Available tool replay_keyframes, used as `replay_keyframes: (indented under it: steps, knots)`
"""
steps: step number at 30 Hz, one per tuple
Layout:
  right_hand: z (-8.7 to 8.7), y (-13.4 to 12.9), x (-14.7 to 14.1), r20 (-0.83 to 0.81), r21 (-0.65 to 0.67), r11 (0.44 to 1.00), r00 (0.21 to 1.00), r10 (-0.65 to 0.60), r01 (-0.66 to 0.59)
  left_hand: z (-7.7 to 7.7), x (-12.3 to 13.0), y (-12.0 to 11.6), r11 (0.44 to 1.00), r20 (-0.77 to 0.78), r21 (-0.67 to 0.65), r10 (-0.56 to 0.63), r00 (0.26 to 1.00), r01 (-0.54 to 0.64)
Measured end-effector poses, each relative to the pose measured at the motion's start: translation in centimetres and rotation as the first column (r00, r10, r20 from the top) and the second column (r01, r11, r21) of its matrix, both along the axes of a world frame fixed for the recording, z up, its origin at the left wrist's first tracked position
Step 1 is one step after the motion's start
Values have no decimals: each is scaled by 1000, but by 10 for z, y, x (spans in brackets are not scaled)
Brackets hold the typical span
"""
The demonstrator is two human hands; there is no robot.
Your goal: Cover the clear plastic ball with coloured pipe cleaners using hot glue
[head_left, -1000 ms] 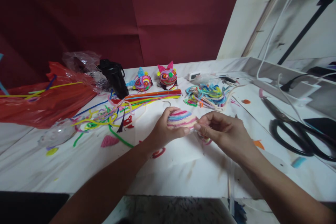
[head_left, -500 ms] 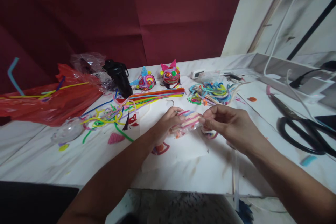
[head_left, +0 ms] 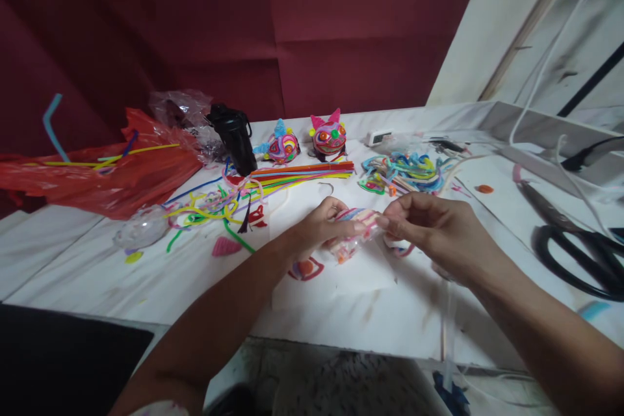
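My left hand [head_left: 325,226] is closed on a small craft piece [head_left: 363,214] covered with pink, blue and cream stripes of fuzzy pipe cleaner; its lower side looks clear and shiny. At the piece's right edge, my right hand [head_left: 429,227] is pinched, thumb against forefinger. Both hands are above a sheet of white paper [head_left: 312,296]. On this paper lies a red and orange eye-shaped pipe-cleaner piece [head_left: 307,269], just below my left hand. Another striped piece [head_left: 402,250] shows partly beneath my right hand.
Behind stand two colourful animal heads [head_left: 283,148] [head_left: 329,136] and a black bottle [head_left: 234,140]. Straight pipe cleaners [head_left: 307,173], a tangled bundle [head_left: 407,170] and loose bent ones [head_left: 209,211] lie around. Large black-handled scissors [head_left: 560,234] rest at right, a red plastic bag [head_left: 146,172] at left.
The view has shifted slightly, so the table things appear farther right. My left thumb now lies farther across the striped piece. Both hands stay on it.
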State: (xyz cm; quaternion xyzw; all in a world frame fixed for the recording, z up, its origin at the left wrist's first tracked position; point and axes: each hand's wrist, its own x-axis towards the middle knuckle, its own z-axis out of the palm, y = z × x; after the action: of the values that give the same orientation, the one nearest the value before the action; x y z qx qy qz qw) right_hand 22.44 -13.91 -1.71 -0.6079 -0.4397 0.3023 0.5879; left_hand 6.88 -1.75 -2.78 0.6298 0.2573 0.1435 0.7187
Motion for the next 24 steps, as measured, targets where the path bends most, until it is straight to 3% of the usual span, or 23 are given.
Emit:
replay_keyframes:
  steps: [13,17,19,22,24]
  knots:
    - [11,-1,-4,149,16,998,987,51,-55,-1,0,3,988,50,145,39,998,-46]
    - [17,-8,-1,308,40,998,951,28,-42,-4,0,6,978,76,187,82,994,-95]
    - [21,-16,0,490,90,995,868,-79,40,-5,0,7,966,93,222,117,989,-135]
    - [22,-37,2,716,210,960,639,-280,186,-8,1,10,930,127,297,185,975,-215]
    - [15,-55,3,785,241,942,523,-331,234,-10,2,13,900,163,348,219,962,-264]
